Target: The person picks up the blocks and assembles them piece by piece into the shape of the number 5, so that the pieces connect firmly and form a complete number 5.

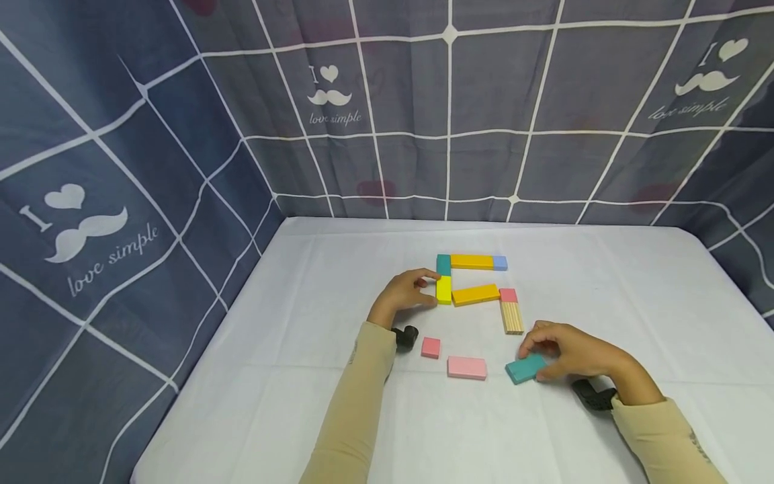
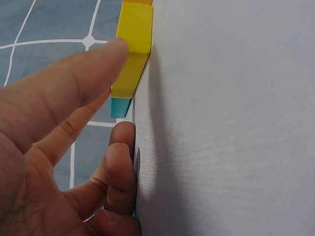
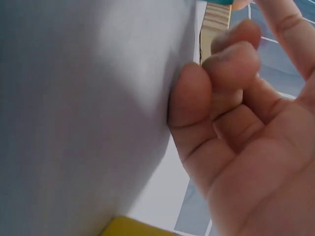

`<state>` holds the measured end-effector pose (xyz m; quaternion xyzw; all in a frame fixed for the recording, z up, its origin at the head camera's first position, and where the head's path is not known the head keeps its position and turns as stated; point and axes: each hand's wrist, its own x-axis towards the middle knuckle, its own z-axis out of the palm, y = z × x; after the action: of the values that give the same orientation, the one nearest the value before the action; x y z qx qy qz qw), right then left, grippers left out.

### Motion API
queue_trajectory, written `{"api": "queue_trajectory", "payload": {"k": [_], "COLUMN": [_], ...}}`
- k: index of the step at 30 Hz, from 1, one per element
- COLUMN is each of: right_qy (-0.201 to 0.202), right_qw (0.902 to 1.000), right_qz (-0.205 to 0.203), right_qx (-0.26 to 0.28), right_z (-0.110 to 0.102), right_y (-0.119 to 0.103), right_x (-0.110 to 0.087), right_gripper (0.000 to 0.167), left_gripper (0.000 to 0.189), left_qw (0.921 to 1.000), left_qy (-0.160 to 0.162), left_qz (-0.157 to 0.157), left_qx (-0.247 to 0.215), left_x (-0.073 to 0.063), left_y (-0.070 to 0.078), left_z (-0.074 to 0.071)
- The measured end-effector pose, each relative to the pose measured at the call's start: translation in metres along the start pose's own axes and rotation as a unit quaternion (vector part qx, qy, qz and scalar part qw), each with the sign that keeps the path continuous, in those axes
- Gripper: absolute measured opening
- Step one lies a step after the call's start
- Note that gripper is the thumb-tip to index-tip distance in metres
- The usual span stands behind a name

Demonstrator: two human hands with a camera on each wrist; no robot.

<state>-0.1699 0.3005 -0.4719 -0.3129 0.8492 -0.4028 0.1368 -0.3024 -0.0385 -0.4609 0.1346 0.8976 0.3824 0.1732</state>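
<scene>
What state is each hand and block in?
Left hand: at yellow rectangular block, grip unclear
Right hand: pinching teal rectangular block
Small pink square block: flat, apart
Pink rectangular block: flat, apart
Far teal rectangular block: against yellow
Far amber rectangular block: between far teal and blue square block
Near amber rectangular block: angled
Striped wooden rectangular block: against coral square block
</scene>
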Motion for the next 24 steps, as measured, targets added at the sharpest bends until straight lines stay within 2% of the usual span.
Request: {"api": "queue_trajectory", "payload": {"k": [1,5,7,9,14,24], "right_qy": [0.005,0.021,0.027,0.03,0.033,0.036], "right_qw": [0.9999,0.9997,0.9996,0.999,0.9976,0.9972], "right_qz": [-0.014,-0.01,0.001,0.031,0.061,0.065], "right_qx": [0.001,0.005,0.007,0.007,0.0,-0.012], "right_z": [0.0,0.003,0.004,0.005,0.006,0.004], "right_y": [0.003,0.001,-0.002,-0.009,-0.016,-0.021], "right_x": [0.001,0.004,0.005,0.007,0.012,0.021], "right_gripper": [0.032,0.032,0.031,0.03,0.031,0.028], "left_gripper": [0.051,0.051,0.051,0.051,0.051,0.051], "left_qw": [1.0,1.0,1.0,0.9999,0.9999,1.0], "left_qy": [0.001,0.002,0.002,0.003,0.005,0.004], "left_qz": [0.0,-0.006,-0.009,-0.012,-0.012,-0.004], "left_qx": [0.0,-0.002,-0.002,-0.002,0.0,-0.001], "left_x": [0.0,-0.001,-0.002,-0.002,-0.002,-0.001], "left_y": [0.0,0.001,0.0,0.0,0.0,0.003], "left_z": [0.0,0.0,0.0,0.0,0.0,0.0]}}
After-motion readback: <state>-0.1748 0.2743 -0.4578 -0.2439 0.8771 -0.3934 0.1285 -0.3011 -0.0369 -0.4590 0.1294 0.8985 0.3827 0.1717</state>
